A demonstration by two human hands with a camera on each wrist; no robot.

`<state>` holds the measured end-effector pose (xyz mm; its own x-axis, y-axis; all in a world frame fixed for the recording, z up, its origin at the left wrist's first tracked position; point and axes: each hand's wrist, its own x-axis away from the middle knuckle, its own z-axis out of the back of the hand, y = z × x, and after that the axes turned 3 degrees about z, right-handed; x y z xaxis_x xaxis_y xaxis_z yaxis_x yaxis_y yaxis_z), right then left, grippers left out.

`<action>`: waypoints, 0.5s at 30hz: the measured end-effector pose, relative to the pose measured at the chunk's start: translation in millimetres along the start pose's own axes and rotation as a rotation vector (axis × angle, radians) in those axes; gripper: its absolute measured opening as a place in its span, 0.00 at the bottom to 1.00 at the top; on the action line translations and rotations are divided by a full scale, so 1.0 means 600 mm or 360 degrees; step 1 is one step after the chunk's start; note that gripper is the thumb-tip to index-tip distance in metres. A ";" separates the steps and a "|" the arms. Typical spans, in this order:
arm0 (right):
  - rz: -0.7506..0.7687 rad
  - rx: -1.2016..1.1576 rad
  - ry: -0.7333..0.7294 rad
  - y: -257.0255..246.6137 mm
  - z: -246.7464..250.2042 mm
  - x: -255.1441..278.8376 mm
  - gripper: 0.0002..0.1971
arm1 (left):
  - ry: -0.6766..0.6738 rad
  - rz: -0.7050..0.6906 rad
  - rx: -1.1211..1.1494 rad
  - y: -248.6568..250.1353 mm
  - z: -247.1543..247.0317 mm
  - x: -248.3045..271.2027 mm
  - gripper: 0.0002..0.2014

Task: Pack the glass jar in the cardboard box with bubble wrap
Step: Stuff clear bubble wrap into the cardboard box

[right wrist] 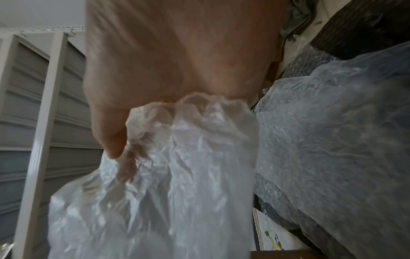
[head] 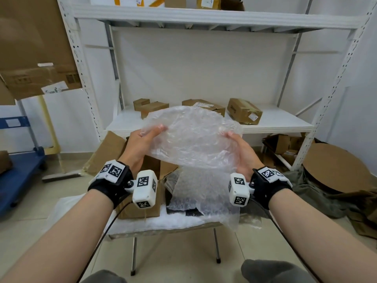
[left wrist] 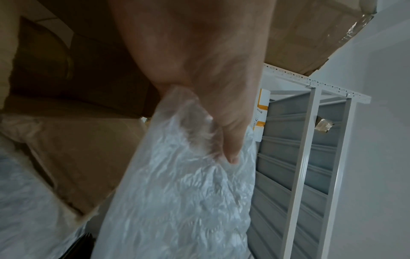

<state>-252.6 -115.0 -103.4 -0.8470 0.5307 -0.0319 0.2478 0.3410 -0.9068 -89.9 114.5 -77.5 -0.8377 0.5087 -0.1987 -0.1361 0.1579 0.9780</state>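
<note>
Crinkled clear bubble wrap sheet [head: 191, 137] held up.
Left hand [head: 140, 144] and right hand [head: 242, 154] pinch opposite edges; light, floppy, likely slippery.

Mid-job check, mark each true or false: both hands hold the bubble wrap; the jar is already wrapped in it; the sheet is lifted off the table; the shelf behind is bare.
1. Both hands hold the bubble wrap. True: left hand and right hand grip opposite edges.
2. The jar is already wrapped. False: no jar shows in the sheet.
3. The sheet is lifted off the table. True.
4. The shelf behind is bare. False: cardboard boxes lie on it.
</note>
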 end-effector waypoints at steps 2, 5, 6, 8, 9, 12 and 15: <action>-0.0037 0.0030 0.0019 -0.001 -0.001 0.001 0.11 | 0.0014 0.0043 -0.0025 -0.004 0.004 -0.001 0.12; 0.0016 0.0077 0.0103 0.005 -0.002 0.003 0.17 | 0.0059 0.0118 0.0053 -0.008 0.005 0.002 0.11; 0.0050 0.0075 0.0133 0.009 -0.003 0.004 0.19 | 0.0073 0.0130 0.0071 -0.009 0.007 0.003 0.11; 0.0107 0.0015 0.0181 0.017 -0.002 0.005 0.22 | 0.0089 0.0128 0.0104 -0.010 0.011 0.005 0.12; 0.0123 0.0012 0.0212 0.018 -0.002 0.006 0.26 | 0.0089 0.0127 0.0113 -0.011 0.013 0.005 0.15; 0.0180 0.0034 0.0281 0.024 0.001 0.005 0.25 | 0.0049 0.0110 0.0107 -0.011 0.012 0.012 0.18; 0.0211 0.0081 0.0307 0.029 0.002 0.005 0.16 | 0.0077 0.0078 0.0098 -0.017 0.010 0.011 0.24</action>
<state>-251.4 -108.5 -119.7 -0.7020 0.7081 -0.0758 0.3227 0.2214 -0.9203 -90.8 121.4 -89.4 -0.8674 0.4757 -0.1458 -0.0627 0.1862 0.9805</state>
